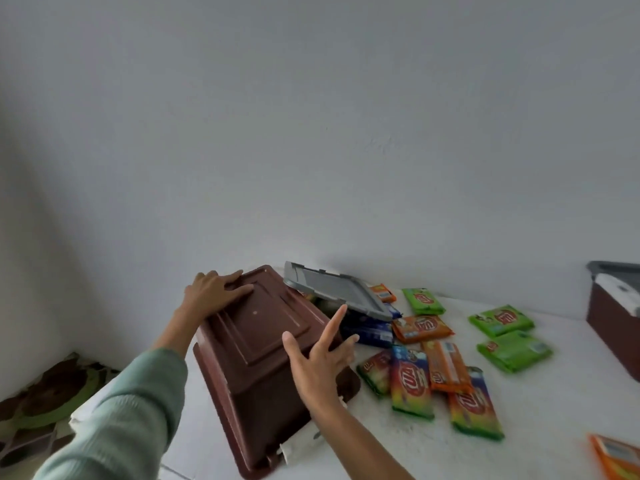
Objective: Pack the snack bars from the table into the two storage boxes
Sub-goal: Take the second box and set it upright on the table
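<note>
Snack bars (pixel 412 379) are loose on the table (pixel 540 420), none packed, spread from 3 to 1 o'clock of the brown box (pixel 256 344). The box sits upside down, base up.

Left hand (pixel 214 294) lies flat on the base at its 11 o'clock corner, fingers straight, gripping nothing. Right hand (pixel 318 362) is at the box's 3 o'clock side, fingers spread and holding nothing. Can't tell if it touches.

Risks:
- Flipping the box on flat palms alone, it could slip, and the table edge looks close at 9 o'clock.
- The rim swinging toward 3 o'clock could sweep bars off.
- The grey lid (pixel 336 292) at 1 o'clock is propped tilted on the blue bars (pixel 370 332), so a nudge would slide it.

Second box (pixel 614 327) stands far off at 3 o'clock, well apart.
</note>
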`<state>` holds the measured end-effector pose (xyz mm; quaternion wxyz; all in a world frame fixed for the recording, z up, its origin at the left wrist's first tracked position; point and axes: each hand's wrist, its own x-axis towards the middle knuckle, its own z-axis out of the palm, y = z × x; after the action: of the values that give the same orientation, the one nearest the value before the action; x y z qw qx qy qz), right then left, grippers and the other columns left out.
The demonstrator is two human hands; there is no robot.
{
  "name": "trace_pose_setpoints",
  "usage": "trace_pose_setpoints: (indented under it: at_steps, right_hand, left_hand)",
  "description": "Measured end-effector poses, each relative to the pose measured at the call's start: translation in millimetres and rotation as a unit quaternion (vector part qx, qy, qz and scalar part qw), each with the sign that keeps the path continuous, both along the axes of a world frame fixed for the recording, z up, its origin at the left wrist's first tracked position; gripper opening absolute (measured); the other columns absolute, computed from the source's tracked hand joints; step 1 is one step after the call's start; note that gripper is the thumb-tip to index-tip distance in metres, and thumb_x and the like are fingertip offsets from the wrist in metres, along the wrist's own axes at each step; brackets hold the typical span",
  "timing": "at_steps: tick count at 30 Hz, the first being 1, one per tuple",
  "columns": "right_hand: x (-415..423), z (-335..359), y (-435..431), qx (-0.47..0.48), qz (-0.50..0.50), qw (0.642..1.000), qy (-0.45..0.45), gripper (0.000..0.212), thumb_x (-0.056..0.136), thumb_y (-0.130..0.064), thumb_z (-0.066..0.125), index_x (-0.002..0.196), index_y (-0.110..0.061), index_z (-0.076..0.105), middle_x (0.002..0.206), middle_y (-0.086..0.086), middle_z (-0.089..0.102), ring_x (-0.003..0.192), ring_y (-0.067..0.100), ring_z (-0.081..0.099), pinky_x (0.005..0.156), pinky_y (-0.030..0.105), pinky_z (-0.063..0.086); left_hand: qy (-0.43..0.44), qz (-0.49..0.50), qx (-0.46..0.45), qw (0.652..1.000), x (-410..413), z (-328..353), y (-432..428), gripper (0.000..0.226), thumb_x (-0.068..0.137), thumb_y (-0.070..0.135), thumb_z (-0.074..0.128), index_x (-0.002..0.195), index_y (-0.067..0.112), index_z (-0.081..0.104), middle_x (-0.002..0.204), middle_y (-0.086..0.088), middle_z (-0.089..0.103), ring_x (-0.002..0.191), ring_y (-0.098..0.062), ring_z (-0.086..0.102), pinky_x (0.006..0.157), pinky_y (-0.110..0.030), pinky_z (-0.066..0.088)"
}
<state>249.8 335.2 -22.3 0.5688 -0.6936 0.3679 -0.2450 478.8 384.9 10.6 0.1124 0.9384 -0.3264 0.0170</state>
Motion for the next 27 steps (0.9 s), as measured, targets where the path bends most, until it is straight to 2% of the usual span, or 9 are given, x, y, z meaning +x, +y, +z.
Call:
trace_pose_setpoints:
  at_steps: [2,3,7,9,11,14,17,22,27]
  right_hand:
    - [-4.1,-2.4,-2.6,0.002,-0.042,0.999,-0.025,0.088,0.090,-0.043,0.050,0.126,-0.048,-0.030,0.151,0.013,-0.028,0.141,0.035,-0.020,0.112,0.057,0.009]
    - [-7.4,-4.5,-5.3,0.000,-0.055,0.998,-0.039,0.084,0.091,-0.042,0.048,0.125,-0.048,-0.029,0.153,0.014,-0.024,0.142,0.033,-0.017,0.112,0.055,0.009]
    - [-15.9,-4.8,-7.5,0.008,-0.083,0.995,-0.051,0.072,0.096,-0.037,0.041,0.141,-0.043,-0.015,0.157,0.013,-0.009,0.145,0.028,-0.009,0.112,0.052,0.013]
    - [-17.1,0.8,-7.8,0.019,-0.096,0.994,-0.039,0.067,0.098,-0.034,0.038,0.144,-0.039,-0.010,0.157,0.012,-0.009,0.145,0.028,-0.008,0.112,0.055,0.011]
    - [-21.1,8.1,-10.2,0.021,-0.081,0.996,-0.026,0.066,0.098,-0.034,0.037,0.145,-0.038,-0.008,0.157,0.012,-0.011,0.144,0.031,-0.010,0.112,0.058,0.012]
    - [-32.4,24.6,-16.5,-0.013,-0.054,0.998,-0.009,0.069,0.097,-0.032,0.040,0.146,-0.036,-0.009,0.156,0.012,-0.014,0.144,0.033,-0.011,0.112,0.060,0.013]
    - [-54.5,45.7,-27.0,-0.009,-0.035,0.999,-0.032,0.070,0.097,-0.030,0.042,0.146,-0.035,-0.008,0.157,0.012,-0.010,0.145,0.032,-0.001,0.114,0.055,0.017]
    - [-124.5,68.6,-62.6,-0.011,-0.035,0.996,-0.085,0.070,0.096,-0.030,0.046,0.148,-0.030,0.000,0.157,0.008,0.009,0.145,0.026,0.011,0.114,0.035,0.018]
    - [-224.3,85.2,-114.6,-0.045,-0.044,0.993,-0.096,0.071,0.093,-0.030,0.049,0.149,-0.028,0.006,0.154,0.009,0.021,0.143,0.024,0.020,0.114,0.034,0.020]
  left_hand:
    - [-0.034,0.016,0.013,0.999,-2.6,1.9,2.3,0.064,0.079,0.075,0.037,0.134,0.043,0.041,0.129,-0.007,0.054,0.124,-0.029,0.046,0.099,-0.041,0.036]
    - [-0.001,0.008,0.000,1.000,-1.1,1.4,6.9,0.069,0.075,0.079,0.037,0.133,0.043,0.042,0.133,-0.005,0.054,0.125,-0.028,0.046,0.100,-0.040,0.036]
    - [0.242,-0.054,-0.033,0.968,-5.4,6.9,25.2,0.104,0.050,0.089,0.041,0.142,0.046,0.017,0.150,-0.006,0.031,0.138,-0.027,0.030,0.115,-0.041,0.021]
    - [0.324,-0.070,-0.047,0.942,-18.7,13.6,30.7,0.097,0.061,0.082,0.051,0.142,0.047,0.012,0.154,0.001,0.021,0.141,-0.022,0.023,0.117,-0.038,0.017]
    - [0.350,-0.076,-0.074,0.931,-31.1,15.5,34.1,0.076,0.080,0.060,0.052,0.143,0.044,0.014,0.155,0.002,0.019,0.141,-0.021,0.022,0.116,-0.036,0.018]
    - [0.303,-0.084,-0.092,0.945,-49.9,31.6,37.6,0.066,0.091,0.041,0.050,0.146,0.036,0.014,0.154,0.000,0.020,0.140,-0.022,0.024,0.115,-0.034,0.019]
    - [0.240,-0.076,-0.108,0.962,-77.7,69.7,36.5,0.068,0.089,0.042,0.052,0.146,0.032,0.017,0.154,-0.003,0.022,0.140,-0.023,0.025,0.116,-0.035,0.018]
    - [0.176,-0.083,-0.081,0.978,-152.3,119.1,9.4,0.072,0.088,0.048,0.051,0.147,0.032,0.014,0.155,-0.003,0.018,0.142,-0.025,0.020,0.117,-0.039,0.016]
    - [0.126,-0.095,-0.108,0.981,-257.6,131.4,-36.8,0.071,0.090,0.048,0.048,0.148,0.030,0.012,0.156,-0.005,0.018,0.142,-0.027,0.019,0.116,-0.041,0.016]
